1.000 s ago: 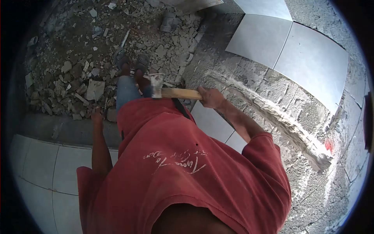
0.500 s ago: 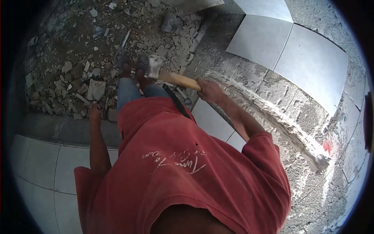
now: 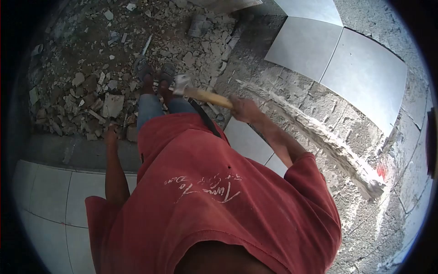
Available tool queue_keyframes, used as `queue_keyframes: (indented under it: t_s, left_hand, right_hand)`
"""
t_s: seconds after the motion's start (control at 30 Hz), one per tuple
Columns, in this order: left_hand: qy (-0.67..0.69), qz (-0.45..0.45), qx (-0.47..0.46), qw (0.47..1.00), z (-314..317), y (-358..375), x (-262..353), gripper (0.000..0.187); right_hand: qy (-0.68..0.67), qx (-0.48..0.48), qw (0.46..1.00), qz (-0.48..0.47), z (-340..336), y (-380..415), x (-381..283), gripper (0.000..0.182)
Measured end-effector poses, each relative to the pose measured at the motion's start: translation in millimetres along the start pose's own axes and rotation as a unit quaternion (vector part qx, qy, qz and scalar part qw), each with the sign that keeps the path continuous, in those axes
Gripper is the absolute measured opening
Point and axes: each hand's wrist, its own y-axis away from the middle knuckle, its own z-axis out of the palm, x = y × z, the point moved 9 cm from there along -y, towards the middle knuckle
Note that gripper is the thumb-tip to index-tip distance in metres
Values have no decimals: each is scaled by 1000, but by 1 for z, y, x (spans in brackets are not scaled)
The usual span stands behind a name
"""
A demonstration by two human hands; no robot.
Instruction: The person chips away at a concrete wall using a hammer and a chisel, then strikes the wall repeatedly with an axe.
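My right hand (image 3: 246,109) is closed around the wooden handle of a hammer (image 3: 210,97). Its pale metal head points left, in front of my shins and feet. Down at my left side, my left hand (image 3: 112,132) hangs by the edge of the rubble heap (image 3: 86,107). Its fingers look curled, and I cannot make out what, if anything, is in them. To the right of the hammer, a long chipped groove (image 3: 315,132) runs through the rough mortar bed.
Broken tile and mortar pieces (image 3: 112,106) cover the ground around my feet. Large white tiles (image 3: 365,73) lie at the upper right, with more pale floor tiles (image 3: 41,192) at the lower left. A grey crushed container (image 3: 199,26) sits among the debris.
The hammer's head has shifted slightly, and its handle has tipped a little with my right hand. My left hand has moved slightly downward in view. The rubble looks the same.
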Motion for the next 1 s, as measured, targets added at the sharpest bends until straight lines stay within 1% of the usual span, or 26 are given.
queue_keyframes:
  t_s: [0.03,0.07,0.1,0.17,0.2,0.23,0.27,0.3,0.33,0.4,0.43,0.47,0.5,0.57,0.63,0.67,0.7,0.73,0.77,0.8,0.83,0.87,0.9,0.93,0.97,1.0]
  left_hand:
    - [1,1,1,1000,1,-4,0,32]
    - [94,-54,10,994,-3,8,15,32]
    - [186,-109,18,976,-5,19,28,32]
    - [197,-114,14,974,-5,25,47,32]
    - [208,-120,10,971,-5,29,47,33]
    - [211,-119,10,970,-1,23,39,33]
    - [218,-108,-8,970,5,18,24,29]
    - [219,-88,-24,971,3,5,24,25]
    - [219,-88,-24,971,2,8,33,25]
    - [206,-98,-4,974,-2,26,58,27]
    - [209,-97,-2,973,0,22,61,27]
    - [190,-96,7,977,-2,19,62,27]
    - [170,-96,14,981,-5,20,61,28]
    - [168,-109,17,980,-6,22,63,28]
    - [167,-121,19,978,-7,21,63,29]
    - [164,-129,30,978,-8,20,61,31]
    - [157,-140,37,977,-9,25,54,33]
    - [157,-142,33,977,-8,30,46,33]
    - [148,-121,15,982,-4,32,47,34]
    - [136,-97,3,986,-6,27,51,35]
    - [136,-90,6,987,-7,19,55,35]
    - [147,-115,0,982,-6,29,52,35]
    - [158,-141,-8,977,-3,38,49,35]
    - [161,-139,-9,977,3,32,46,35]
    - [159,-146,6,976,5,20,35,34]
    - [149,-157,18,976,2,21,32,32]
  right_hand:
    - [1,1,1000,-1,2,1,4,38]
    - [22,-11,1000,-6,11,4,15,40]
    - [44,-23,999,-11,22,8,31,43]
    - [118,38,992,-25,53,40,151,50]
    - [103,-76,980,152,58,57,219,53]
    - [87,-179,925,323,60,78,267,57]
    - [91,-180,926,320,54,73,259,57]
    - [82,-146,931,324,44,57,233,54]
    - [79,-118,933,330,31,48,207,52]
    - [92,-154,959,221,19,25,136,44]
    - [90,-81,982,143,4,11,96,40]
    - [84,-9,994,63,-4,7,59,36]
    - [82,-13,995,63,2,4,43,36]
    - [14,-5,999,-32,4,-5,11,36]
    - [78,0,996,-36,25,15,59,39]
    - [71,-84,992,61,28,31,107,38]
    - [60,-171,970,160,35,59,152,37]
    - [63,-179,944,269,43,81,198,35]
    - [71,-177,909,371,30,90,215,33]
    - [74,-170,912,365,25,75,212,33]
    - [51,-141,928,342,27,58,203,29]
    - [26,-126,937,324,28,58,175,26]
    - [33,-153,943,293,31,55,147,28]
    - [46,-169,951,255,27,36,125,31]
    - [62,-94,977,181,19,18,99,35]
    - [71,-25,992,105,17,12,72,39]
